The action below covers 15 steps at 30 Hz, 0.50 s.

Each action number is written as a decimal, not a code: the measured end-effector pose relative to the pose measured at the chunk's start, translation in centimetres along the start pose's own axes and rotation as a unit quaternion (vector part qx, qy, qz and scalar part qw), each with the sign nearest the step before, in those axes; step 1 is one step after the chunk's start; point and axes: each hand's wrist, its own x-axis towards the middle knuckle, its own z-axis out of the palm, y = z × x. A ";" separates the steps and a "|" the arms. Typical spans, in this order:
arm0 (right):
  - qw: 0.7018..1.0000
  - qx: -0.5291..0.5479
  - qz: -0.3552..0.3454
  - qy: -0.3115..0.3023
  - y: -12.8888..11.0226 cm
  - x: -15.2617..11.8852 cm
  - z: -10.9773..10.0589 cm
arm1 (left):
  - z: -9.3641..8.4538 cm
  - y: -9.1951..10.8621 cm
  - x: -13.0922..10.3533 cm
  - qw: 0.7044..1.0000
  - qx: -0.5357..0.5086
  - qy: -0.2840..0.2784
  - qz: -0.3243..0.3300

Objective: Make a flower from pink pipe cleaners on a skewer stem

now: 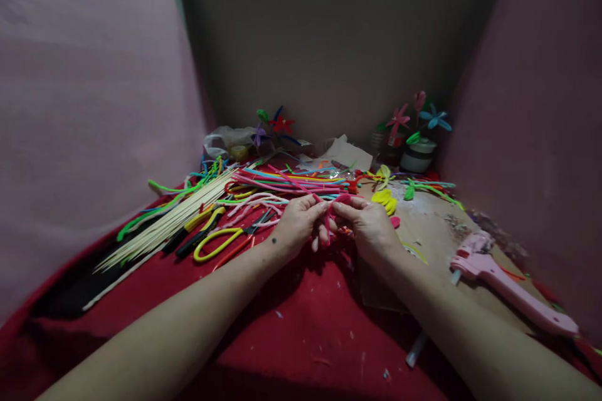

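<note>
My left hand and my right hand meet at the middle of the table, their fingertips closed on a pink pipe cleaner. It is bent into a small loop near the right fingers, and one end hangs below. Just behind the hands lies a bundle of pipe cleaners in pink, blue and yellow. A yellow petal piece rests on cardboard beyond my right hand. Left of my left hand are scissors with yellow and red handles.
Pliers and long wooden sticks lie at the left on the red cloth. A pink glue gun lies on the cardboard at the right. Pipe-cleaner flowers stand in a jar at the back.
</note>
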 end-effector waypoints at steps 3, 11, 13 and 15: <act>1.000 -0.004 0.004 0.010 -0.1 -0.1 0.1 | 0.2 0.0 0.0 1.000 -0.017 0.014 -0.022; 0.999 -0.015 0.001 0.034 0.1 0.3 -0.3 | 0.1 0.3 -0.1 1.000 0.010 0.002 -0.009; 0.999 -0.012 0.012 0.044 0.2 0.4 -0.4 | 0.0 0.5 -0.1 1.000 0.021 0.013 -0.009; 0.999 0.000 0.017 0.039 0.2 0.4 -0.4 | 0.0 0.6 -0.1 1.000 0.022 0.020 -0.007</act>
